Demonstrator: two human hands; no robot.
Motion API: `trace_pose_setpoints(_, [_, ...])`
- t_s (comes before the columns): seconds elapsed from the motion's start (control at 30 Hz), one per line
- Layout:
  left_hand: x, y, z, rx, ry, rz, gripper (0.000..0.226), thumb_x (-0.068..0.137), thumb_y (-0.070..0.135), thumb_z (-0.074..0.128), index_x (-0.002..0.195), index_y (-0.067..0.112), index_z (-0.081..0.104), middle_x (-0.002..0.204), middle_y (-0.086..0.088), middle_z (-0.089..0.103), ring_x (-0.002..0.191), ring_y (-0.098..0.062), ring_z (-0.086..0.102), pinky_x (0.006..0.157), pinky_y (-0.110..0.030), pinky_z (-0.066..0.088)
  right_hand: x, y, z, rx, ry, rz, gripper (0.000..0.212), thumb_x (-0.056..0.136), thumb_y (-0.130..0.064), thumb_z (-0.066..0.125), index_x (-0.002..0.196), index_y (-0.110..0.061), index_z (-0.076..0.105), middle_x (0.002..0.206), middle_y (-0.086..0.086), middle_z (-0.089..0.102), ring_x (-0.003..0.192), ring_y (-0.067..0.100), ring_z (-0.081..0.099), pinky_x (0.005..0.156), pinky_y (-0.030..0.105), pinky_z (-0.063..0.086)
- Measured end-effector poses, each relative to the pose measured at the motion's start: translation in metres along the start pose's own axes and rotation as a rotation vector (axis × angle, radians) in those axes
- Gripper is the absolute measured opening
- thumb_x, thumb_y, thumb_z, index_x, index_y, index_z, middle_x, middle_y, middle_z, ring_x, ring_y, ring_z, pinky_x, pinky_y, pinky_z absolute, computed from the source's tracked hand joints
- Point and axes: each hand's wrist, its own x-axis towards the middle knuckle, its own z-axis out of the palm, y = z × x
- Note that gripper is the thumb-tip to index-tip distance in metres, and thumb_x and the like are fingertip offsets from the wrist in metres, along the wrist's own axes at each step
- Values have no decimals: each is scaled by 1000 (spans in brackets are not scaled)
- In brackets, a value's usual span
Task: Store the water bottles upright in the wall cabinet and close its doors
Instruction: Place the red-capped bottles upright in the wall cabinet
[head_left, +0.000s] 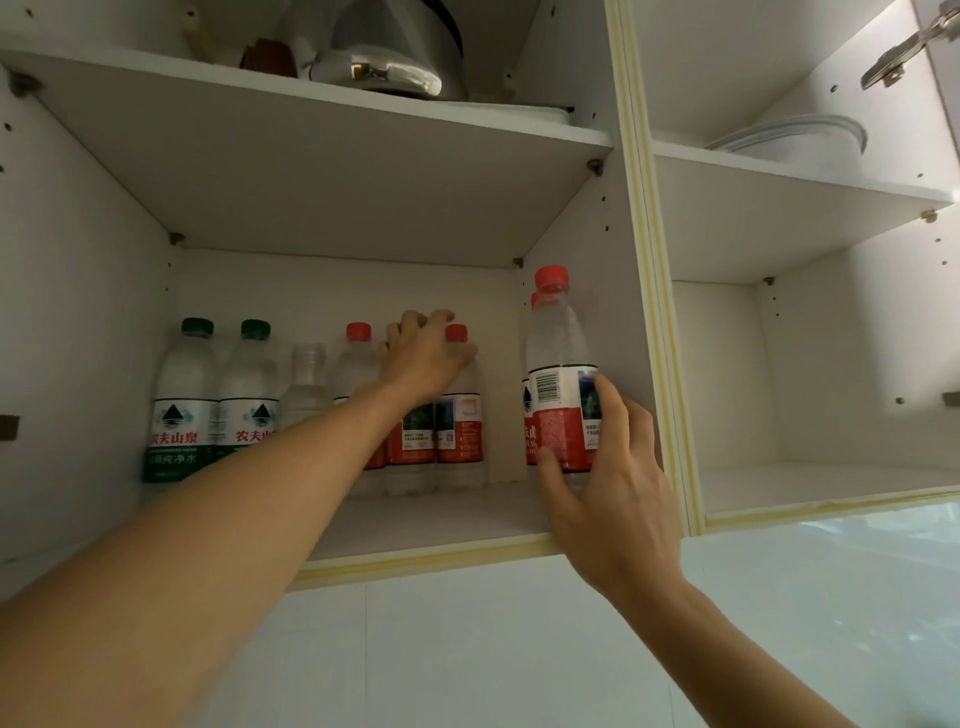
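Right hand (608, 483) holds red-capped clear plastic water bottle (563, 384) upright beside shelf's right wall; left hand (423, 358) grips a stored red-labelled bottle (460, 415).

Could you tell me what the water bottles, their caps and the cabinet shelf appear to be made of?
The water bottles: clear thin plastic, glossy; the cabinet wall shows through them. Caps: opaque plastic, red or green, finely ribbed as far as one can tell. Cabinet shelf: likely white laminated board, matte and smooth, resting on small metal pegs.
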Motion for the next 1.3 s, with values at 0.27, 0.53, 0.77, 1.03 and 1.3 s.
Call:
trace_pose_setpoints(0.27, [-72,48,-39,-929,-437,-71,110,58,51,91,149,42,28,136,-8,57,114,-30,66,93,-49,57,1,1,-25,520,-262,25,54,97,-43,45,150,-37,36,109,-19,73,100,6,70,83,40,61])
trace_pose_setpoints(0.53, [-77,4,-74,-655,-182,-131,104,68,29,92,147,38,25,122,1,56,101,-18,64,72,-30,55,1,-3,-22,265,-237,19,32,101,-35,50,132,-33,57,121,-11,70,105,11,66,91,45,56])
trace_pose_setpoints(0.77, [-87,-69,-110,-231,101,-329,108,72,27,90,153,28,20,136,-11,52,94,-21,57,71,-37,48,8,-6,-14,57,-338,67,69,84,-52,56,147,-36,33,149,-7,36,112,15,50,86,34,50])
trace_pose_setpoints(1.03, [-156,-64,-119,196,222,-329,125,71,81,61,157,33,-14,163,-18,8,146,-45,17,111,-63,29,56,-15,17,24,-612,296,114,89,-30,75,158,-28,-16,158,15,11,137,38,39,114,50,39])
trace_pose_setpoints(1.3, [-202,-42,-123,200,212,-176,95,77,74,31,155,20,26,147,-15,37,131,-37,36,101,-53,44,83,-19,47,-114,-584,310,113,89,-5,71,157,-25,-17,144,24,37,119,39,55,98,53,53])
